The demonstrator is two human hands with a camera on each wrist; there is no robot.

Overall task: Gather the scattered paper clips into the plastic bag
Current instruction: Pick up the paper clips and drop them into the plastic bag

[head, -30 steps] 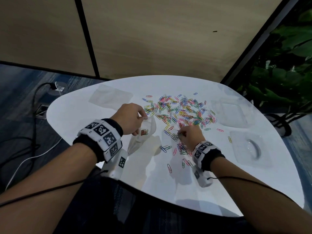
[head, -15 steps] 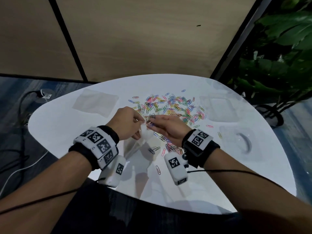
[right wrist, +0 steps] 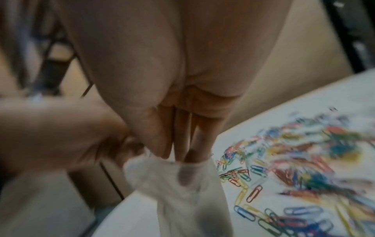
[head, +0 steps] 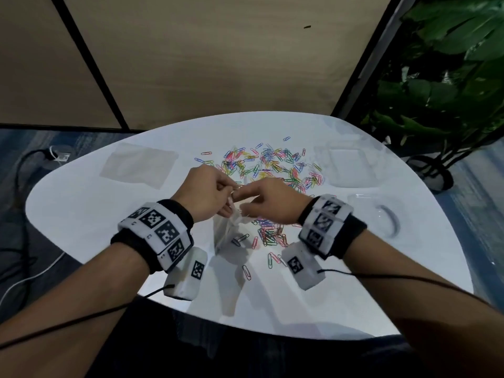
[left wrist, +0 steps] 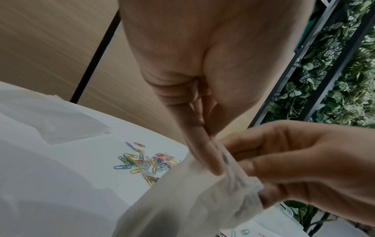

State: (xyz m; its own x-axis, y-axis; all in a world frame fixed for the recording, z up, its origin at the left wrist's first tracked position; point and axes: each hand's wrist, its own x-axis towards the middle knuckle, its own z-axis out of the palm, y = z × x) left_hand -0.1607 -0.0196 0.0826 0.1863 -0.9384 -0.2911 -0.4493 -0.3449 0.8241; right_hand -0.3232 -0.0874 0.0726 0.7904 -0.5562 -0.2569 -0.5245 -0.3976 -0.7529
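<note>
A clear plastic bag [head: 227,230] hangs upright over the white table [head: 81,214], its base near the tabletop. My left hand [head: 230,190] pinches the bag's rim from the left. My right hand [head: 241,204] meets it from the right, fingertips bunched at the bag's mouth [right wrist: 182,168] and curled round the gathered rim [left wrist: 249,184]; one fingertip shows through the plastic. Whether that hand holds clips is hidden. Coloured paper clips [head: 267,167] lie scattered behind the hands, with a smaller heap [head: 270,236] under my right wrist and a few loose ones [head: 246,271] nearer me.
A flat clear bag [head: 139,165] lies at the table's back left. Two clear plastic trays [head: 351,167] [head: 381,216] sit at the right. A potted plant [head: 450,77] stands past the right edge; cables [head: 21,186] run on the floor at left.
My right hand has left the near heap of clips and come up to the bag's mouth beside my left hand. The bag now hangs bunched between both hands.
</note>
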